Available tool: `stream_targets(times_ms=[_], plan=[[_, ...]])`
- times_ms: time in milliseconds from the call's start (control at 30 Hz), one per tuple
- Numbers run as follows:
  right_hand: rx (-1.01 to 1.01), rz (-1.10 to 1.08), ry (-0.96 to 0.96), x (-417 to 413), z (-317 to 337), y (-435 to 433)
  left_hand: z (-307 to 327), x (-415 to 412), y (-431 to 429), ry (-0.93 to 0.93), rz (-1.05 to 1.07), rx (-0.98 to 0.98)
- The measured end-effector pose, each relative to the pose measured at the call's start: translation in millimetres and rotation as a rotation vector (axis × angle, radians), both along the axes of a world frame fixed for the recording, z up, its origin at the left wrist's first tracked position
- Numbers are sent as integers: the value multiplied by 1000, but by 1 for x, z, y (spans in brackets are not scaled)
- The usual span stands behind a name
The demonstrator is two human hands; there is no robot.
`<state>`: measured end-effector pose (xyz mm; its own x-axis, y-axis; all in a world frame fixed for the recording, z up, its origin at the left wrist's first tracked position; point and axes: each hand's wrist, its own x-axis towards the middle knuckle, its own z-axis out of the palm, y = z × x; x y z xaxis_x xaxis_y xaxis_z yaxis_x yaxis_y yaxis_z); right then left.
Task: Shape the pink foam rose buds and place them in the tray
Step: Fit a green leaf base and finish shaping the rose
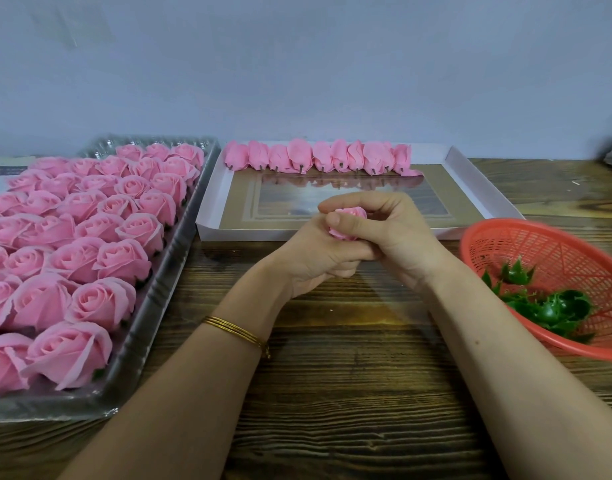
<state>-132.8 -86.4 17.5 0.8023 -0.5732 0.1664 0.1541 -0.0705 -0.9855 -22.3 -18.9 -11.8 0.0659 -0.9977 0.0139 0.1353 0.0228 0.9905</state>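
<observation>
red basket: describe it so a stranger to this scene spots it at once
On the brown wooden table, look to the near right of the white cardboard tray. The round red plastic mesh basket sits there, the only container holding green plastic leaf pieces.

Just one head-worn wide-angle cam here, looking forward and down across the tabletop (pixel 332 393) toward the wall (pixel 297 64) at the back. It's pretty close in: both forearms come up from the bottom edge, the left hand (pixel 308 261) and right hand (pixel 398 233) meet about mid-frame, and stuff at the far left and right gets cut off.
</observation>
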Motion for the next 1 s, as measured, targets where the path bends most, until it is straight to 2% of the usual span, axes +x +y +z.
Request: stream_targets(times_ms=[400, 633, 733, 1000], plan=[[115, 20, 36, 3, -3, 4, 2, 2, 1, 54, 50, -62], [168, -196, -119, 7, 6, 0, 5, -1, 0, 19, 207, -78], [175, -293, -99, 8, 6, -2, 6, -2, 2, -8, 232, -78], [127, -228, -3, 10, 2, 0, 7, -6, 2, -41, 282, -71]])
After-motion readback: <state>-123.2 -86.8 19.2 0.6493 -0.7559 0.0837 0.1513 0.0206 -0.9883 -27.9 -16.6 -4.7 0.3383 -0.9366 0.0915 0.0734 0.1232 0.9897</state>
